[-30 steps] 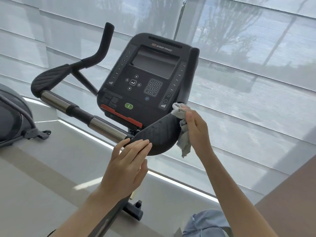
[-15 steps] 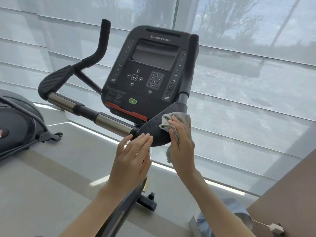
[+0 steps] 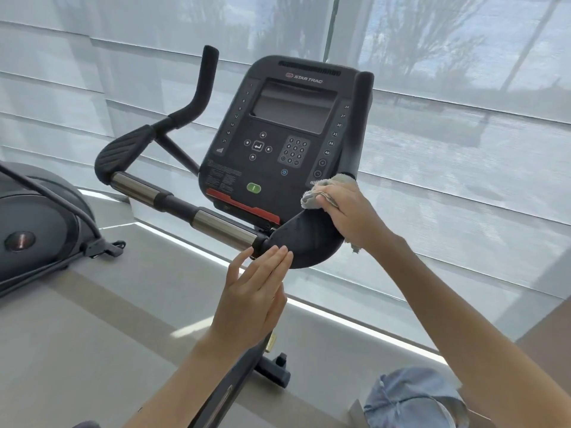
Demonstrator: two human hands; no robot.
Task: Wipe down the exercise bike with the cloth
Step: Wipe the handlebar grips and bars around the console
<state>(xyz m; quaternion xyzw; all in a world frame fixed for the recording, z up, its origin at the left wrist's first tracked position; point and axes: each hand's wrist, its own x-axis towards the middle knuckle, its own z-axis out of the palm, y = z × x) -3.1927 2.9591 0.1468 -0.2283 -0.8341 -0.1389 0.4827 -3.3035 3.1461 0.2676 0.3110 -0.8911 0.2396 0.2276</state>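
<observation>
Below the right corner of the console [image 3: 278, 134], our right hand [image 3: 349, 211] has swept the bunched cloth [image 3: 321, 188] it grips back up the arm pad [image 3: 306, 242], our straight-fingered left hand [image 3: 253, 291] steadying its near end, so we judge this pad mid-scrub.

Straight ahead of me, sheer window shades [image 3: 463, 186] fill the whole wall, hanging in wide horizontal bands, daylight pouring through. Bare trees [image 3: 414, 41] show hazily behind them, and a dark mullion [image 3: 332, 23] cuts down at the top. Below, a bright strip of light [image 3: 355, 323] runs along the window's foot. Pale grey floor [image 3: 92, 335] under me. Off to my left, another dark machine [image 3: 40, 211] with a round red badge [image 3: 19, 241]. Low right, a brown surface [image 3: 550, 329] and some pale blue fabric [image 3: 414, 400].
</observation>
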